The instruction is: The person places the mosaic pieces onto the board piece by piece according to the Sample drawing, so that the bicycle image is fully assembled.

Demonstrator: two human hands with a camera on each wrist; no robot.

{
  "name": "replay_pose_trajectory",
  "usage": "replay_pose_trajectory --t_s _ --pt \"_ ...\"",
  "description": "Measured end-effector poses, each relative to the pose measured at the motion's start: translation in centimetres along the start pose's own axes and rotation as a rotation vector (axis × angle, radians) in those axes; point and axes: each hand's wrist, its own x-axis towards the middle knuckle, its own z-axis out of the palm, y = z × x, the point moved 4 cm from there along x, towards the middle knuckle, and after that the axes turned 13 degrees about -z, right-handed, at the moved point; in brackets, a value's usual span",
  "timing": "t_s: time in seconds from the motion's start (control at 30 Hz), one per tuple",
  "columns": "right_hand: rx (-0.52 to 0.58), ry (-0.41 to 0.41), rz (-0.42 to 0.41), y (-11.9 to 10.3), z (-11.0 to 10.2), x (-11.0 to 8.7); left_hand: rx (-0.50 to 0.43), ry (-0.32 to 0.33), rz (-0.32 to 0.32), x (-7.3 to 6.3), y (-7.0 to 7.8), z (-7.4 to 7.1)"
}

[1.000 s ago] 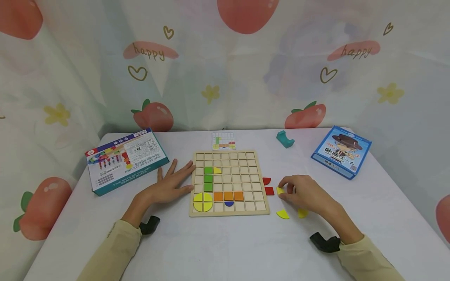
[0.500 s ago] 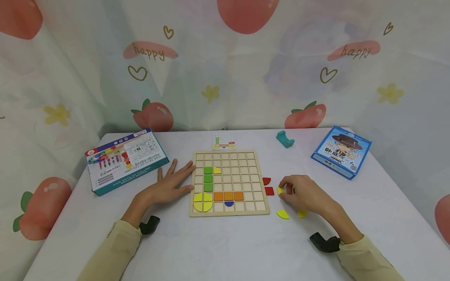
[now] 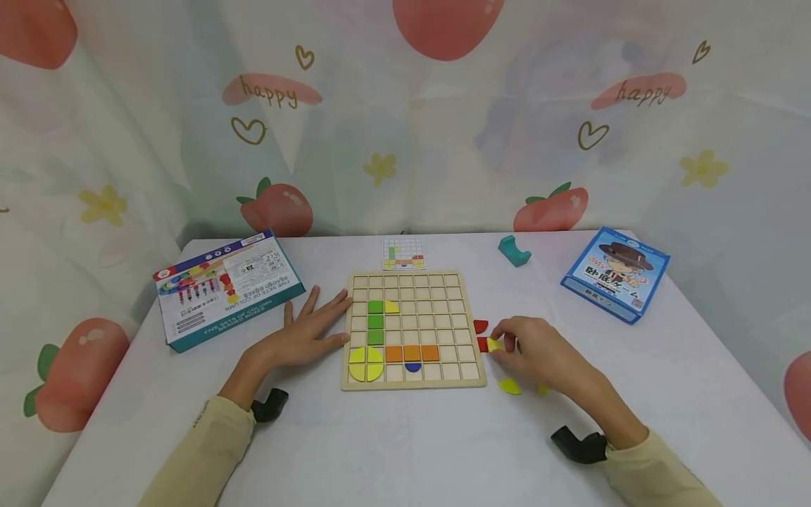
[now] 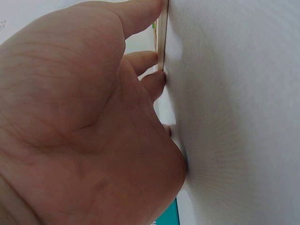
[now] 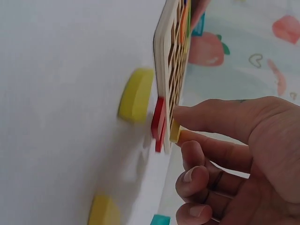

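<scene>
My right hand [image 3: 538, 355] pinches a small yellow tile [image 5: 175, 131] between thumb and forefinger, just off the board's right side and close to a red square tile [image 3: 483, 344]. The other fingers are curled in the right wrist view. My left hand [image 3: 300, 338] lies with spread fingers on the table, thumb and fingertips touching the left edge of a wooden grid board [image 3: 415, 385]. Set in the board are green squares [image 3: 376, 322], orange squares [image 3: 412, 353], a yellow circle of quarter tiles [image 3: 365, 365], a single yellow quarter [image 3: 391, 307] and a blue half-round tile [image 3: 413, 367].
A red rounded tile [image 3: 481, 326] lies beside the board, and yellow tiles [image 3: 510, 386] lie nearer me. Behind the board is a pattern card [image 3: 403, 253]. A teal block [image 3: 514, 251], a bead box [image 3: 229, 292] and a blue box [image 3: 616, 273] stand farther out.
My right hand has shifted left with the yellow tile, from beside the red square to right up against or over it. My left hand has stayed in place.
</scene>
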Motion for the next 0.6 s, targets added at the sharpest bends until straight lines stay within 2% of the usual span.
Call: replay_pose_trajectory --t_s 0.3,0.6 --pt "-0.012 0.056 -0.092 -2.5 1.7 0.6 -0.008 -0.004 0.011 -0.1 0.1 0.0" --pt "-0.039 0.087 -0.117 -2.6 2.6 1.1 -0.003 -0.005 0.009 -0.1 0.1 0.0"
